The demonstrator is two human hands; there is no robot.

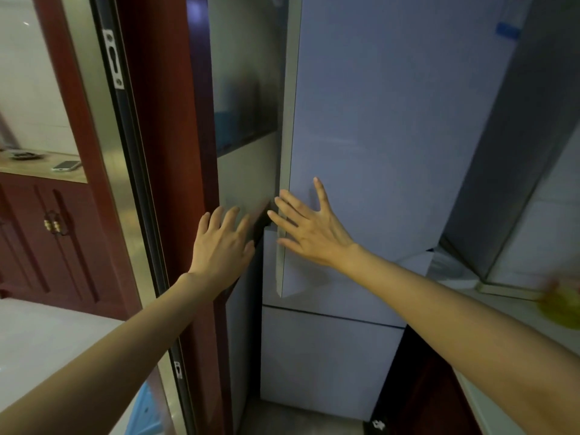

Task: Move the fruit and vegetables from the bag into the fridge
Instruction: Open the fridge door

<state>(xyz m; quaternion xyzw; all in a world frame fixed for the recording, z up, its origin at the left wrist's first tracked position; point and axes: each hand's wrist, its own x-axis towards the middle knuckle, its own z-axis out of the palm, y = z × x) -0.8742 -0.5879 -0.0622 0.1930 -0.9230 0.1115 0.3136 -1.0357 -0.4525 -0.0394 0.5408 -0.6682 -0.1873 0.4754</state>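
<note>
Both our forearms enter from the lower corners, at seven and five o'clock, and reach toward the fridge (376, 120), whose pale doors fill the view from twelve down to six o'clock. Our left hand (221, 243) lies released, fingers straight, beside the dark gap at the upper door's (386, 127) left edge; whether it touches the fridge side we cannot tell. Our right hand (309, 227) is spread flat on that door's lower left corner, fingers reaching over the edge, grasping nothing.

We judge the step in hand to be opening the upper door. To do it well, we would hook the fingertips into the edge gap and pull steadily outward, keeping the left hand clear of the narrow space by the red door frame (163, 152) at ten o'clock.

Of containers, the fridge is closed, so its contents are hidden; the lower door (329, 362) at six o'clock is also closed. No bag shows itself plainly; a blurred yellow-green shape (561, 309) lies on the counter (502, 301) at four o'clock, perhaps produce, though we cannot tell.
</note>
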